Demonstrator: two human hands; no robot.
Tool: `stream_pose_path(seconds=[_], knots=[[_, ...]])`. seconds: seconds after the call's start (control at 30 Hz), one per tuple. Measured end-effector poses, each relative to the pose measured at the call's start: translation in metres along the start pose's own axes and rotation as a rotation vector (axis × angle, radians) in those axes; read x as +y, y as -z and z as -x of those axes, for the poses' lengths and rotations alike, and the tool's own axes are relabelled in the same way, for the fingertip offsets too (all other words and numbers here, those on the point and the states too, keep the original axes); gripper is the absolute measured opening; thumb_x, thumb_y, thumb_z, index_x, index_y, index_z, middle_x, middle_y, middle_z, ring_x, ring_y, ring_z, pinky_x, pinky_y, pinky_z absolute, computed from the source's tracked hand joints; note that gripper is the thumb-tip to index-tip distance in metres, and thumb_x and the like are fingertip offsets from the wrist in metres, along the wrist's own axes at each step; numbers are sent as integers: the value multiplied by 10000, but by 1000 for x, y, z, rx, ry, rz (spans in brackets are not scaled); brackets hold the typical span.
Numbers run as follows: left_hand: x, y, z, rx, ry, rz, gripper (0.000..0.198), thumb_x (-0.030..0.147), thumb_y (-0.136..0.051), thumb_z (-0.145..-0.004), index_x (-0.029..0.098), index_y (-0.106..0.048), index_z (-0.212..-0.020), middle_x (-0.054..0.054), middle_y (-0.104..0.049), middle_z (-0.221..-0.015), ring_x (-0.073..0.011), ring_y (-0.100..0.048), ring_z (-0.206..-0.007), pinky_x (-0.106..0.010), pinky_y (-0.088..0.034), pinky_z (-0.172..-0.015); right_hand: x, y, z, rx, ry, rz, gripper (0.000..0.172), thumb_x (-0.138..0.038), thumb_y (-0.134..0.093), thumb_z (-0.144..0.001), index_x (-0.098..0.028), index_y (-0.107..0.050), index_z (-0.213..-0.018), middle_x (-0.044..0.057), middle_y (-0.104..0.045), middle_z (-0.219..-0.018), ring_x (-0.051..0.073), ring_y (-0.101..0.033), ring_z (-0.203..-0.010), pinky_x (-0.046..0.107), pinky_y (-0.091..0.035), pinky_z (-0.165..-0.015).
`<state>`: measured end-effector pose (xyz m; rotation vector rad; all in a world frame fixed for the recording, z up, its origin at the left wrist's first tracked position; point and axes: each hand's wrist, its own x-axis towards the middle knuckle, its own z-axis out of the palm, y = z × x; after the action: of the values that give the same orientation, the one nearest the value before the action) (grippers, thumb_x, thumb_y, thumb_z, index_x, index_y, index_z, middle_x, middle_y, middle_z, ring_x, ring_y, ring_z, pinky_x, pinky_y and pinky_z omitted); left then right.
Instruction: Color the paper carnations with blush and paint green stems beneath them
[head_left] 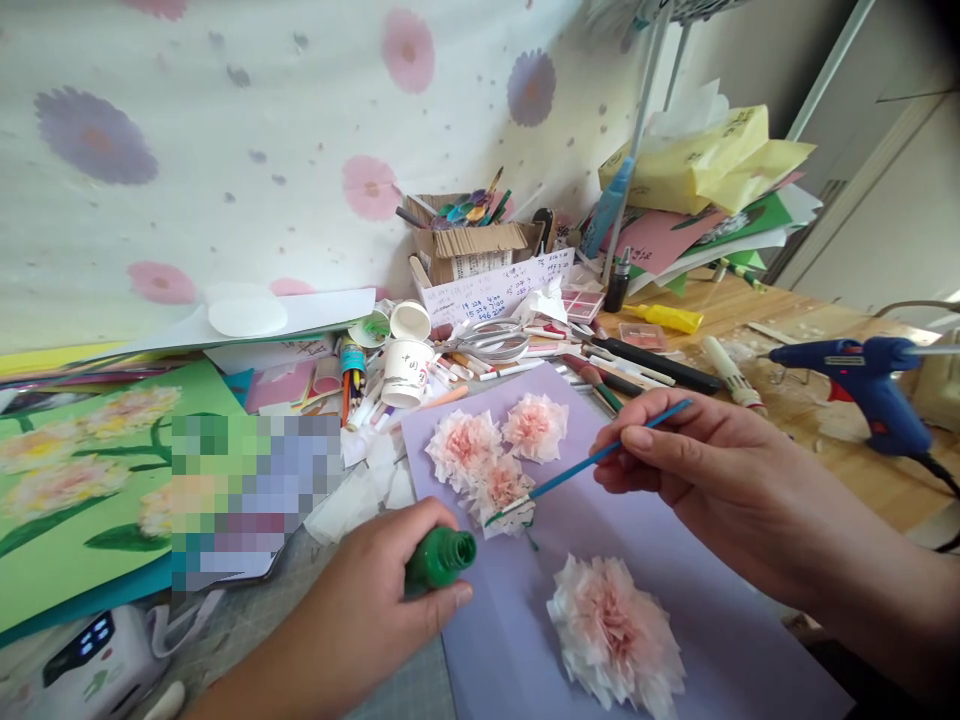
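Observation:
My left hand [367,585] is wrapped around a small green paint bottle [441,558], uncapped, its mouth tilted toward the right. Between the thumb and fingers of my right hand [705,470] is a thin blue paintbrush [577,466]. Its green-wet tip is at the lower edge of a pink-and-white paper flower [501,485]; whether it touches the petals or the sheet below, I cannot tell. A short green mark shows beside it on the purple paper [517,610]. Two more ruffled flowers [463,442] sit close by, and a larger flower [619,635] lies nearer me.
Green paper with painted flowers [45,510] and a partly blurred phone-like device [255,510] lie left. Paper cups [407,370], pens and scissors [495,342] crowd the back, before a cardboard box [480,240]. A blue glue gun [870,375] rests at right.

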<state>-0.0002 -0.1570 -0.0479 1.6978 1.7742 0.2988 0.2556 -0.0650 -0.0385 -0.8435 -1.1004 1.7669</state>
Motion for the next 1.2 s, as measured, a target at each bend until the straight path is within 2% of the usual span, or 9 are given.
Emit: stream_pose_path(seconds=[0.13,0.27,0.5,0.67,0.8,0.97,1.2], knots=[[1,0,-1,6,9,-10,107,323,-609,-783,241,-542,-794,54,-565,-723,-196,-537,-705,-265,-380,-646,-5,12,-5,43,31,42,187,-333,-848,-731,-192,-726,-708,25,-735,-686,114,-689,-624,185,-560,-613],[1,0,-1,22,6,-15,124,352,-606,-777,244,-546,-780,54,-569,-700,-198,-541,-682,-266,-384,-634,-7,14,-5,39,46,27,167,-315,-838,-742,-193,-728,-709,26,-740,-700,114,-693,-630,188,-565,-622],[-1,0,-3,4,5,17,113,327,-623,-792,239,-558,-820,50,-587,-740,-201,-553,-713,-280,-395,-665,-2,3,2,-51,94,33,146,-327,-827,-761,-216,-737,-736,14,-749,-740,112,-690,-650,192,-564,-625],[-3,0,-1,0,-6,24,125,315,-646,-797,237,-558,-839,58,-582,-742,-195,-551,-723,-273,-396,-660,4,0,7,-148,185,140,65,-309,-785,-817,-251,-755,-821,8,-763,-811,118,-700,-731,204,-573,-701],[-3,0,0,10,-20,18,140,326,-659,-795,238,-562,-846,63,-577,-747,-185,-540,-721,-262,-390,-652,5,-1,11,-178,255,252,28,-287,-766,-836,-276,-759,-861,3,-773,-851,126,-711,-770,203,-581,-720],[0,1,1,-2,-14,19,129,317,-646,-803,237,-555,-845,60,-587,-758,-187,-546,-737,-263,-390,-659,4,2,14,-139,255,318,30,-302,-771,-827,-286,-765,-852,18,-774,-867,159,-713,-781,241,-587,-719],[2,2,0,-7,-7,30,107,310,-617,-799,236,-539,-808,57,-555,-733,-189,-533,-711,-269,-392,-656,-3,16,5,-52,203,204,88,-331,-817,-770,-267,-761,-790,22,-762,-829,166,-688,-754,279,-570,-719]])
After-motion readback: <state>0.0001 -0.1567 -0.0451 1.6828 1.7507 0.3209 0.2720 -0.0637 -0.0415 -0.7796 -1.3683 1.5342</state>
